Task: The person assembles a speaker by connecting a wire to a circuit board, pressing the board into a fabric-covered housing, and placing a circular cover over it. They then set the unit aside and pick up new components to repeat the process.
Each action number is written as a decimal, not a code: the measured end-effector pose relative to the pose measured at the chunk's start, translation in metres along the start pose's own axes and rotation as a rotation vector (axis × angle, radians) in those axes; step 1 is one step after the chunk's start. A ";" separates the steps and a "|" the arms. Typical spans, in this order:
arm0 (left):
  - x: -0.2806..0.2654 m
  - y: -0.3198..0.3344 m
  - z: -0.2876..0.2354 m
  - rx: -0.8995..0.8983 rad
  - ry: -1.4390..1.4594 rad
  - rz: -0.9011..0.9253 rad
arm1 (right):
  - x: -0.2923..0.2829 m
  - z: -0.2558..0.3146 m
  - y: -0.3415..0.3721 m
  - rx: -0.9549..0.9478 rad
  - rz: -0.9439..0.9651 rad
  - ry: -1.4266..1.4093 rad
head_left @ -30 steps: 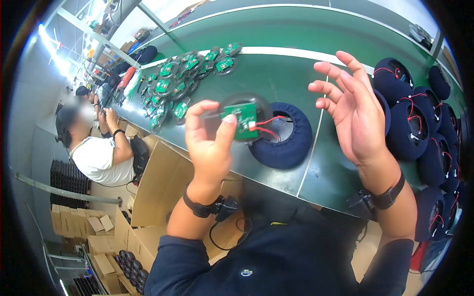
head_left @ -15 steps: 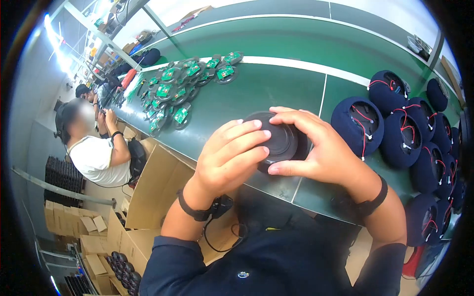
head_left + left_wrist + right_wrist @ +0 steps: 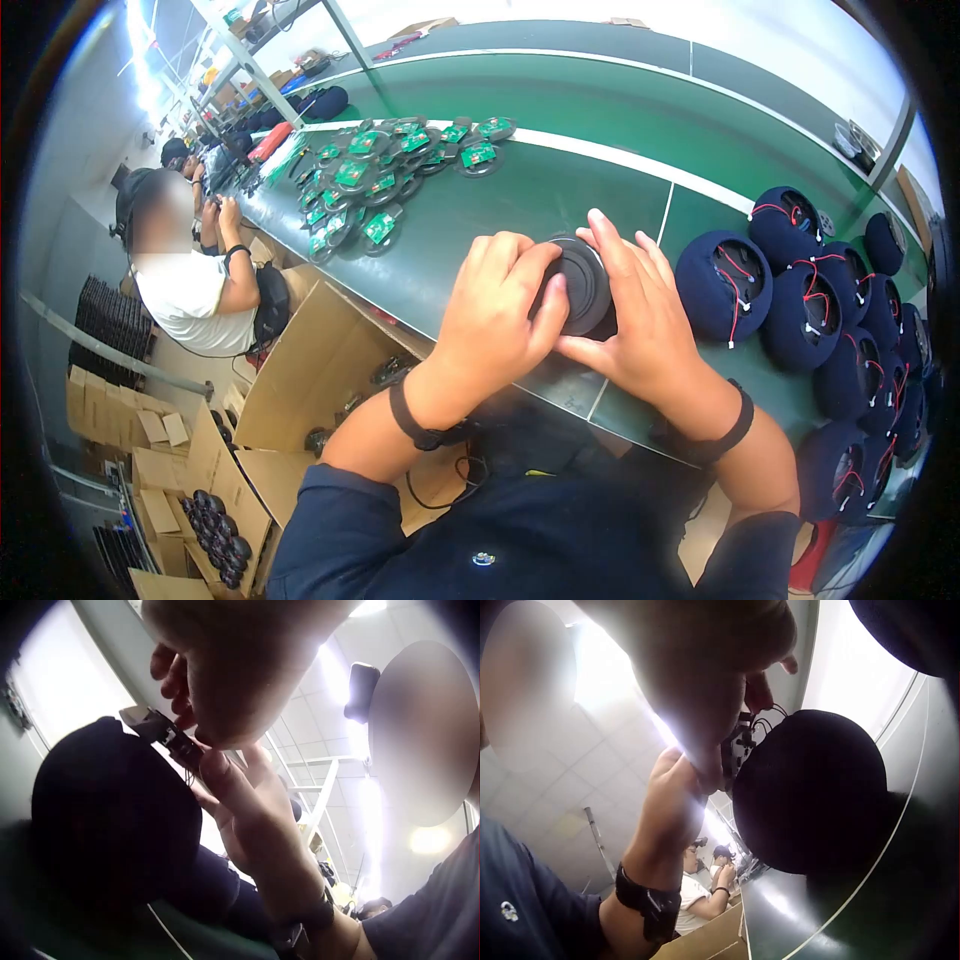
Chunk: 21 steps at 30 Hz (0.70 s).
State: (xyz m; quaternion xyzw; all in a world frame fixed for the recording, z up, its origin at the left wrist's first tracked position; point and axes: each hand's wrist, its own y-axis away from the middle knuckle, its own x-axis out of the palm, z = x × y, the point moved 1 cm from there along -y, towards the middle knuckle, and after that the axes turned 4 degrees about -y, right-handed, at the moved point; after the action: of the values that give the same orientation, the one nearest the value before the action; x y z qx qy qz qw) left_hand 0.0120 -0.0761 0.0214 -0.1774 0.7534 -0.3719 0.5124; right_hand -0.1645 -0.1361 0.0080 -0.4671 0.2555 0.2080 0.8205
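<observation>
Both hands hold a round black disc (image 3: 582, 286), its ringed face up. My left hand (image 3: 500, 305) grips the left rim with bent fingers and thumb; my right hand (image 3: 645, 315) holds the right rim between longer, straighter fingers and thumb. In the left wrist view a circuit part (image 3: 174, 739) shows on the disc's underside, with thin wires below it. Beside it is a dark round padded cover (image 3: 112, 817). The right wrist view shows wires running from the circuit part (image 3: 742, 742) to the cover (image 3: 810, 791). Hands and disc hide the cover in the head view.
Discs with green boards (image 3: 352, 172) are heaped at the back left. Navy padded covers (image 3: 724, 285) with red wires crowd the right side. An open cardboard box (image 3: 325, 355) stands against the table's front edge. A person (image 3: 195, 290) sits at the left.
The disc has gone from board-side up in my left hand to ringed face up. My right hand came in from the right and took its other side. Since half a second ago, the left fingers have bent more.
</observation>
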 end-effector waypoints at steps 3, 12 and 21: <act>0.011 -0.003 0.001 -0.067 0.008 -0.016 | 0.002 0.003 0.001 -0.011 -0.021 0.048; 0.029 -0.007 0.019 0.036 0.085 -0.019 | 0.006 0.004 0.003 -0.014 -0.037 0.201; 0.028 -0.003 0.014 -0.072 0.140 0.006 | 0.009 0.003 0.004 0.101 -0.021 0.175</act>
State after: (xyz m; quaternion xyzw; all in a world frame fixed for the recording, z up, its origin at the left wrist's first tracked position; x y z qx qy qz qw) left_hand 0.0127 -0.1012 0.0032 -0.1671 0.8009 -0.3546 0.4526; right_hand -0.1596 -0.1303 0.0012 -0.4443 0.3313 0.1447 0.8197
